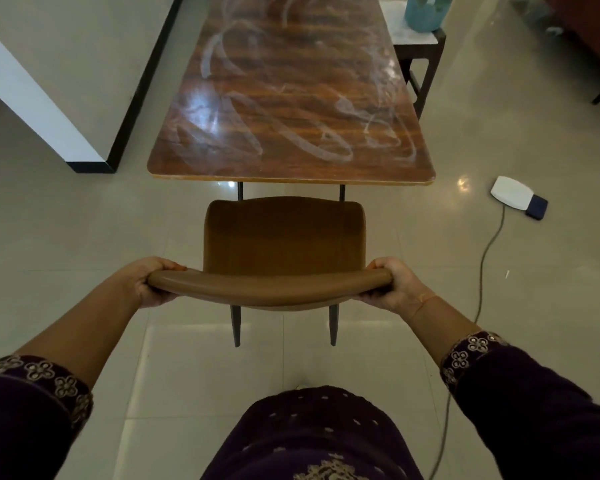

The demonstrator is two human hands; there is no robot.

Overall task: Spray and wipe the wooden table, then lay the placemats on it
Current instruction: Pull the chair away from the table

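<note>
Wooden counter (pixel 302 81) straight ahead, its glossy top streaked with pale looping smears. At its near end stands a brown chair (pixel 284 233) — and both hands are on it! Left hand (pixel 153 284) grips the left end of the backrest, right hand (pixel 394 285) the right end, fingers (pixel 160 263) curled round the padded top edge. On the tiled floor to the right lies a white device (pixel 511 197) with a cord.

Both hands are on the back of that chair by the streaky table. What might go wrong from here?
With left hand and right hand gripping the chair, pushing it could bump the table edge. The grey cable on the floor might snag a foot. White streaks may get trapped if anything is laid on the table now.
</note>
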